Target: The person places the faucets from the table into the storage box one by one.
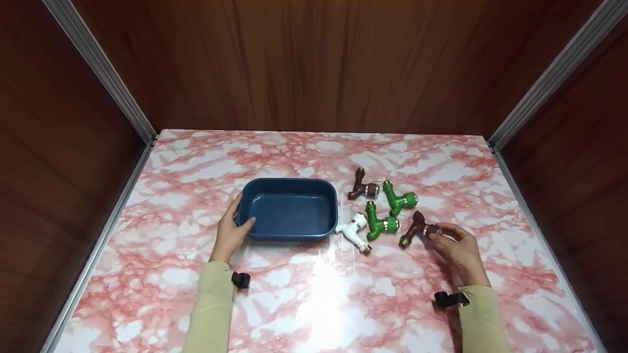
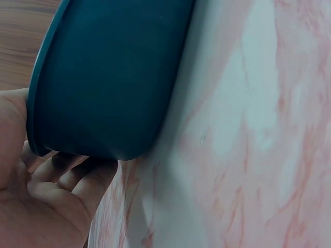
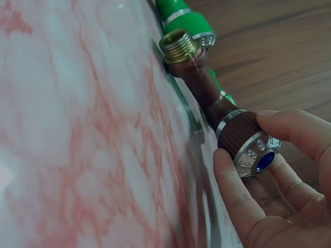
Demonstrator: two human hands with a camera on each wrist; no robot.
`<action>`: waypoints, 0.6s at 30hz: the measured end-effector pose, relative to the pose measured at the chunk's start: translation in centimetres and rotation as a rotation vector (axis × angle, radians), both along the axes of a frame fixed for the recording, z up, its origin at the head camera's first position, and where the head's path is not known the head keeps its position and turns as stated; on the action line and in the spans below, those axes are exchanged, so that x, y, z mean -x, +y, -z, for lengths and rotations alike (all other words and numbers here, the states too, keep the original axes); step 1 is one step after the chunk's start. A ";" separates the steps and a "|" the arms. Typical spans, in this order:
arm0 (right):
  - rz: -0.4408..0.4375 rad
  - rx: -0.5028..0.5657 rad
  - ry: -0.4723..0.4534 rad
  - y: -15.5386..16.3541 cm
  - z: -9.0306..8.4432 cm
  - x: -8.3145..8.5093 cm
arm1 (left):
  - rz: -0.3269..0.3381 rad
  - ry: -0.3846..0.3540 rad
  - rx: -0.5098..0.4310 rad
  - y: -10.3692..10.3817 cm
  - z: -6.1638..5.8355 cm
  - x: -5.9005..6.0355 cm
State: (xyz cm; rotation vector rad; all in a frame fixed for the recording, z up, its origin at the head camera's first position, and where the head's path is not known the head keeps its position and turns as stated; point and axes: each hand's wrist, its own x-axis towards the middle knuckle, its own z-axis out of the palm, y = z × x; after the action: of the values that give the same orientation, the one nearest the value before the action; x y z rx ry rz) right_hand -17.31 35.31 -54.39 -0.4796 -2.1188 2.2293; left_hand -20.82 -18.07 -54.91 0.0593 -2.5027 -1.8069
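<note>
Red-and-white marbled tabletop [image 1: 147,289] before dark wood-grain panels [image 1: 314,63]: slim pinch, crowded right side

At left, blue rectangular plastic tub [image 1: 289,238], upright on the tabletop, gripped at its left end by the left hand [image 1: 231,234], thumb over the rim, fingers outside. At right, dark-brown angled tap with brass-coloured threaded end [image 1: 417,227], pinched by its knob between thumb and fingers of the right hand [image 1: 458,247].

Likeliest trouble: a twist or slip, from holding one end only, with the threaded end unsupported by any finger. Possible knock, too, against the glossy green angled tap [image 1: 375,224] just left, or the glossy white angled tap [image 1: 350,230] beyond, close beside the tub; contact there impossible to tell. With a hard leftward pull, some risk of sliding the tub.
</note>
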 end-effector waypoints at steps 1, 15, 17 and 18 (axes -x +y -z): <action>0.000 -0.009 0.001 0.0 0.0 0.0 | 0.001 0.000 -0.003 0.0 0.0 0.0; -0.081 -0.122 0.031 -0.4 -1.1 -0.2 | -0.011 0.007 0.010 0.1 0.0 -0.1; -0.084 -0.120 0.032 -0.5 -1.4 -0.2 | -0.016 0.007 0.011 0.1 0.1 -0.1; -0.087 -0.127 0.036 -0.5 -1.5 -0.2 | -0.018 0.008 0.011 0.1 0.1 0.0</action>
State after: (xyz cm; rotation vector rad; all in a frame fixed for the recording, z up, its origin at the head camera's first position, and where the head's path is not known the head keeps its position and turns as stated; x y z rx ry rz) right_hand -17.15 34.79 -52.90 -0.3449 -2.2867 2.1107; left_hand -20.77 -17.97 -54.99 0.0741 -2.4983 -1.7829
